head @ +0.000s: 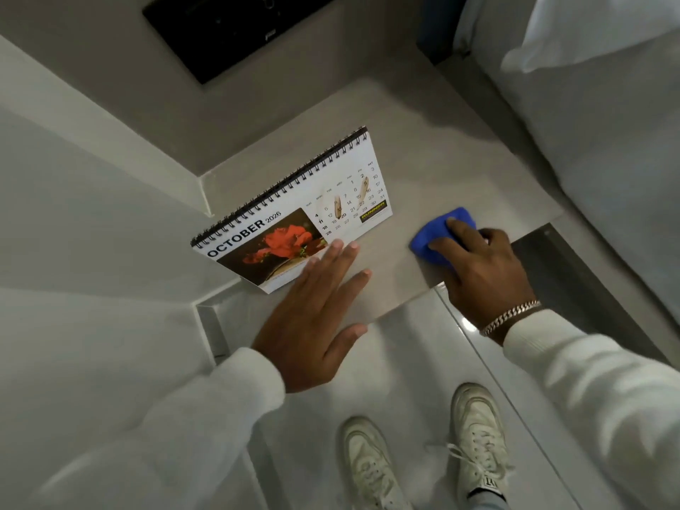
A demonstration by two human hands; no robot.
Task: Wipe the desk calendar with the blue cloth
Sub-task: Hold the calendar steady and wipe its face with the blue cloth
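Observation:
A spiral-bound desk calendar (294, 211) showing October 2026 and a red flower photo stands on the grey ledge (460, 171). Brownish smears mark its date grid. My left hand (316, 318) is flat and open, its fingertips just touching the calendar's lower edge. To the right, the bunched blue cloth (438, 233) rests on the ledge near its front edge. My right hand (482, 266) presses down on the cloth with the fingers curled over it. The cloth is apart from the calendar.
A black panel (220, 35) is set in the wall above the ledge. A bed with white bedding (596, 86) runs along the right. A dark metal strip (563, 274) lies beside the ledge. My white shoes (423, 454) stand on the glossy floor below.

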